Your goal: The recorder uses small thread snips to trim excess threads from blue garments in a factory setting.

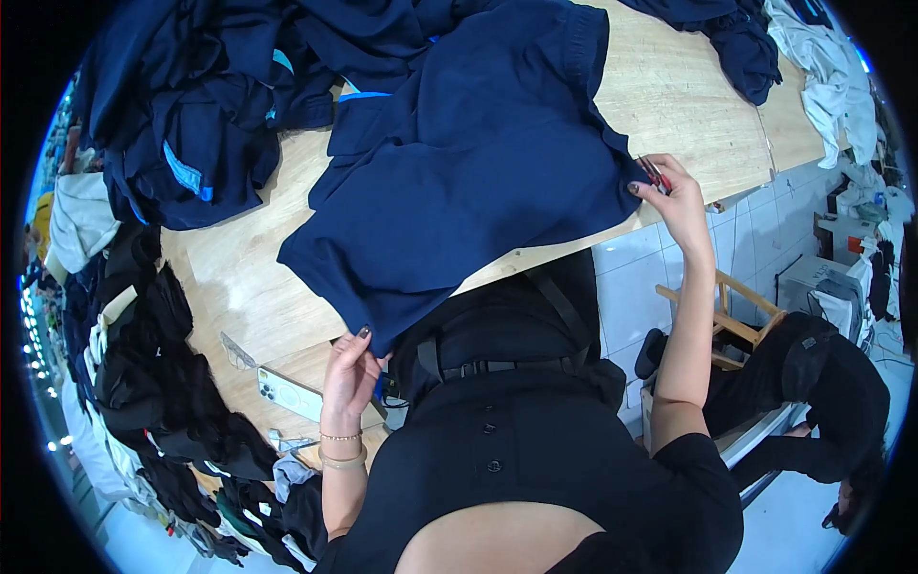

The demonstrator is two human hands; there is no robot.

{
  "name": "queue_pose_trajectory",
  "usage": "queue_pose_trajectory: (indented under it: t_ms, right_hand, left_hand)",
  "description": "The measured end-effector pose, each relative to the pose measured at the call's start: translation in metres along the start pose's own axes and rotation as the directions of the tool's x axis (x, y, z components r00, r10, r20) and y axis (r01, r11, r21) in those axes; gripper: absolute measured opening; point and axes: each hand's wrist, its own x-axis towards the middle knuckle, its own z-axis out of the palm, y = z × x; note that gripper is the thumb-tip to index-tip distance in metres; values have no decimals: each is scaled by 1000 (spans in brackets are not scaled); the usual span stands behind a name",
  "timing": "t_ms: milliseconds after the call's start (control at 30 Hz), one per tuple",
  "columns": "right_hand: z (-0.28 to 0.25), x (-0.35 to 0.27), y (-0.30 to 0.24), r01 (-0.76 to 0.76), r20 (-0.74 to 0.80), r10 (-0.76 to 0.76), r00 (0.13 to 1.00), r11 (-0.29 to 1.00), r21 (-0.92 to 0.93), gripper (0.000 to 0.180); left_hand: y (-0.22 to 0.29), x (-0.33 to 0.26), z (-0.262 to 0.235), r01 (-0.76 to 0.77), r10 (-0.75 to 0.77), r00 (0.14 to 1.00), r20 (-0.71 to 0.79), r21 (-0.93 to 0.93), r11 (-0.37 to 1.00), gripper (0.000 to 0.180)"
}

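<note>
Navy blue shorts or trousers (478, 182) with a gathered elastic waistband lie spread on a light wooden table (258, 306), the near edge overhanging toward me. My left hand (352, 378) is closed, pinching the lower left corner of the cloth between thumb and fingers. At the right edge of the garment, my right hand (677, 201) is closed around small red-handled thread snips (655, 175). Its thumb also presses against the cloth edge there. The snips' lower part is hidden in the fingers.
A heap of navy garments (206, 115) with bright blue trim covers the far left. More navy cloth (746, 48) and a pale grey garment (818, 77) lie far right. A phone (287, 394) rests by my left wrist. A wooden stool (722, 320) and a bending person (841, 392) are at the right.
</note>
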Motion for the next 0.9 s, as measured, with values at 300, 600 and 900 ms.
queue_pose_trajectory:
  t_ms: [300,600,900]
  right_hand:
    - [-70,22,-63,439,-591,96,801,578,688,9]
    - [-37,78,-77,69,-254,117,960,783,619,16]
    - [-10,77,-75,-18,-77,108,991,684,730,20]
  left_hand:
    - [167,-47,-36,-908,899,335,-283,158,388,36]
    - [210,54,-80,-625,639,759,-124,136,769,23]
    - [202,112,-114,-510,528,848,57,-189,839,29]
